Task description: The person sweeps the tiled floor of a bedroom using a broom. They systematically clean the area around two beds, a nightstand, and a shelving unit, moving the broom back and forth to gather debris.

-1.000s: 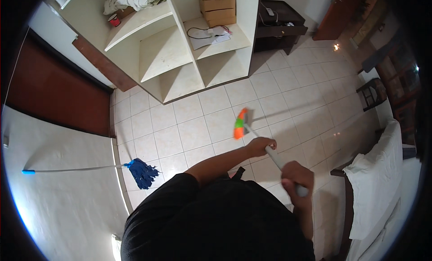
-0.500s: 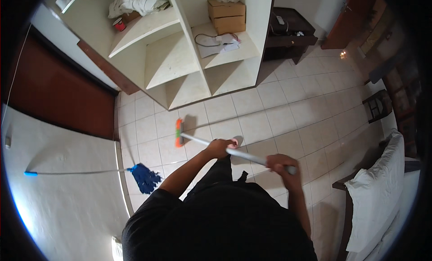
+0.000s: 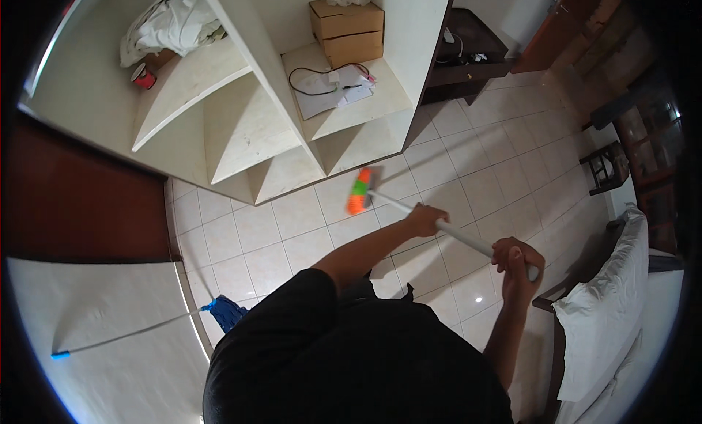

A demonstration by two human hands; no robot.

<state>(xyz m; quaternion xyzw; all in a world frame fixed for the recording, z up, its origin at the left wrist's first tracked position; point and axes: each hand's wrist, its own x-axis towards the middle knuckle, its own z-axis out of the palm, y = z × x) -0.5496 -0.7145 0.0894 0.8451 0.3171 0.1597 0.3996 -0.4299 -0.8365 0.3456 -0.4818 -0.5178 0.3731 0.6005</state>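
A broom with an orange and green head point(image 3: 360, 191) and a long pale handle point(image 3: 468, 238) slants across in front of me. My left hand point(image 3: 426, 220) wraps round the handle partway down. Near the handle's upper end, my right hand point(image 3: 518, 262) grips it with the fingers closed. The bristle head is at the tiled floor point(image 3: 300, 213), just in front of the white shelf unit, and looks slightly blurred.
The open shelf unit point(image 3: 365, 163) stands ahead, holding a cardboard box point(image 3: 347, 33), papers and white cloth. A blue mop point(image 3: 225, 313) leans against the left wall. To the right are a bed point(image 3: 596, 307) and a small dark stool point(image 3: 605, 167); a dark desk point(image 3: 468, 55) stands farther back.
Both hands and the broom have moved to the right and the head has gone farther forward, along the shelf unit's front. The view has turned somewhat too. Both hands keep their hold.
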